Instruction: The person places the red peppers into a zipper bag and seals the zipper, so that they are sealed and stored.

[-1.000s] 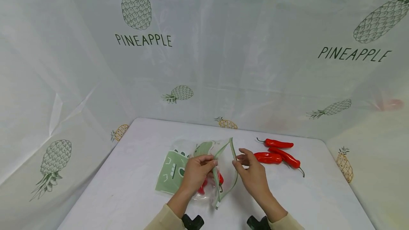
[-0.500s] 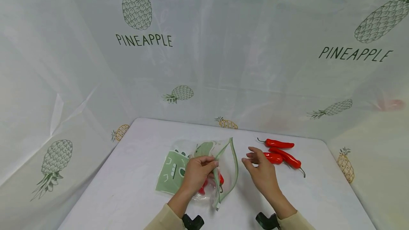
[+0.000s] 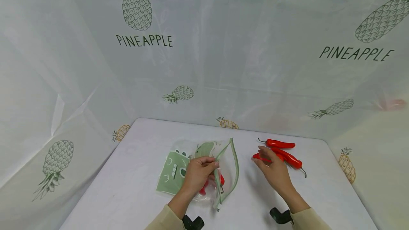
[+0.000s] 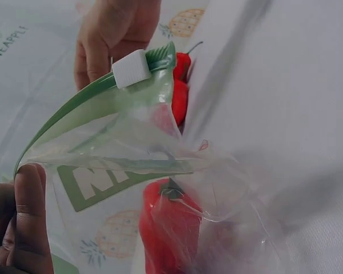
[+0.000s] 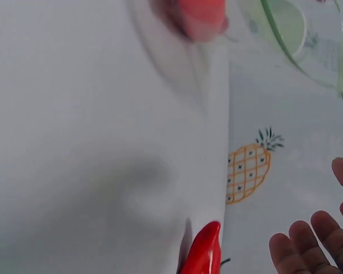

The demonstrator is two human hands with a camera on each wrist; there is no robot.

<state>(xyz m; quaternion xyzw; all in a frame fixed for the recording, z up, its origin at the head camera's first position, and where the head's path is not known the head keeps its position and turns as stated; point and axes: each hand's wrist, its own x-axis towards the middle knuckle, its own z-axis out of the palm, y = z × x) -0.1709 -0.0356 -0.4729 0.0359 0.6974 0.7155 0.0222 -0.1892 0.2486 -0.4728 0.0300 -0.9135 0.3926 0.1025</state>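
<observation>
My left hand (image 3: 197, 173) pinches the green zip edge of a clear plastic bag (image 3: 172, 175) with a green cartoon print. The bag's mouth gapes toward the right. Inside lies a red chili pepper (image 4: 167, 237), seen through the plastic in the left wrist view. A white slider (image 4: 131, 68) sits at the near end of the zip. My right hand (image 3: 274, 169), fingers spread and holding nothing, is over a red pepper (image 3: 261, 157) that it partly covers. Two more red peppers (image 3: 281, 144) lie just beyond it. In the right wrist view, fingertips (image 5: 300, 237) show apart from a pepper tip (image 5: 204, 248).
A white table (image 3: 127, 180) carries everything. Behind and at the sides hangs a pale curtain (image 3: 243, 63) printed with pineapples. Black wrist mounts (image 3: 193, 223) sit under both forearms.
My right hand has let go of the bag's zip edge and moved right, to above the peppers. My left hand keeps its pinch, and the bag stays in place.
</observation>
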